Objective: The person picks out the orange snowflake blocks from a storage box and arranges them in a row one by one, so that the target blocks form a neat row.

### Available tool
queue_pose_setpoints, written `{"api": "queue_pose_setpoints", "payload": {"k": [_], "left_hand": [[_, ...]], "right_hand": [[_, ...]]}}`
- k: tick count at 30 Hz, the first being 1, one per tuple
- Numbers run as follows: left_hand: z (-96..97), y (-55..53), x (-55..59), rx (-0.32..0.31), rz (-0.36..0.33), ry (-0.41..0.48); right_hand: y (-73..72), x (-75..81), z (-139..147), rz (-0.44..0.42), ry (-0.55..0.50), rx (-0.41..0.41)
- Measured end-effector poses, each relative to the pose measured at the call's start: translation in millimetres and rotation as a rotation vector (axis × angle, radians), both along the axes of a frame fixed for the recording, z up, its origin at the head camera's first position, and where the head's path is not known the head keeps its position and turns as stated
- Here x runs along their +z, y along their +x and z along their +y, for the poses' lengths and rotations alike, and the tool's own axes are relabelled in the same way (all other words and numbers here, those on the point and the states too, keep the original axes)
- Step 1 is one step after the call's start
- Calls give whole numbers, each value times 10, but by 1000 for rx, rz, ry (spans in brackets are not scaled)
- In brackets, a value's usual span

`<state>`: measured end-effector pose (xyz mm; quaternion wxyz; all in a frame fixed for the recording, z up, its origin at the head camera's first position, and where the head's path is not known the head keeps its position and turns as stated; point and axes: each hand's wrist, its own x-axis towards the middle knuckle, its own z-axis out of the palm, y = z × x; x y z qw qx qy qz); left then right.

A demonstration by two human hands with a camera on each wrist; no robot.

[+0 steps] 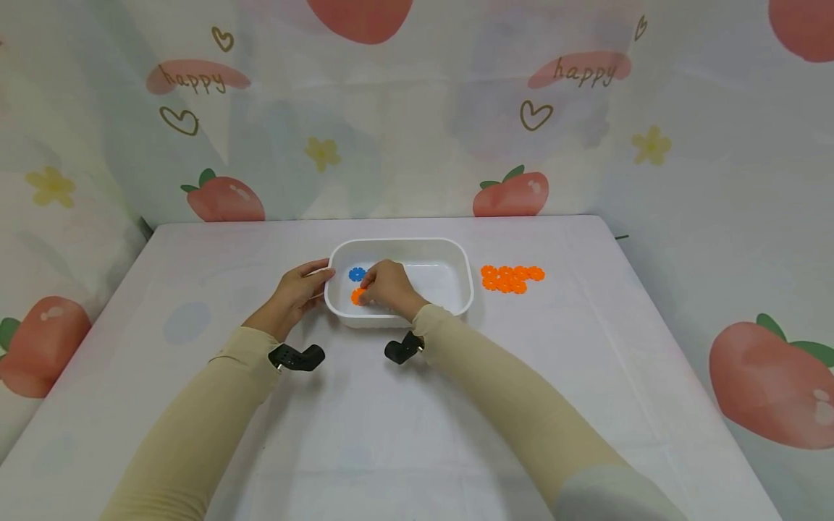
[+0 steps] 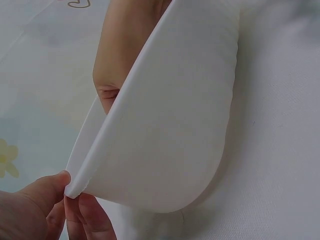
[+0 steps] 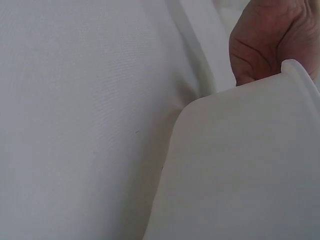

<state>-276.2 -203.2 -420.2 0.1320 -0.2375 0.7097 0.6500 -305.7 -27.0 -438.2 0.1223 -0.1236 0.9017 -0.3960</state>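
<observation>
A white tray (image 1: pixel 420 318) stands on the table, its left end rim pinched between the thumb and fingers of my left hand (image 1: pixel 298 293). In the left wrist view the left thumb (image 2: pixel 47 187) lies over the rim, with fingers underneath. My right hand (image 1: pixel 391 288) reaches down inside the tray, fingers curled, and its fingertips pinch an orange snowflake disc (image 1: pixel 356 297). Just behind that piece, a blue snowflake disc (image 1: pixel 356 273) lies on the tray floor. The right fingertips are hidden behind the tray wall in the left wrist view.
Right of the tray, several orange snowflake discs (image 1: pixel 504 279) lie grouped together on the white-covered table (image 1: pixel 365 434). A printed curtain (image 1: pixel 404 123) hangs behind the table and along both sides. Black wrist cameras (image 1: pixel 296 357) sit under both wrists.
</observation>
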Motion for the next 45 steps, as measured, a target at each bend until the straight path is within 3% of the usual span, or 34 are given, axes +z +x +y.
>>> {"api": "queue_pose_setpoints", "payload": {"k": [6,27,34,45], "left_hand": [[-3,0,0,-1,0,-6],[-4,-10,-13,-7,6,-12],[-5,-7,-16,-6,12,-15],[-6,-8,-6,-7,1,-20]], "right_hand": [[-19,6,20,14,9,47],[-83,29,109,-39,-37,73],[-96,1,121,-92,-61,58],[-105,36,173,-86,-91,2]]}}
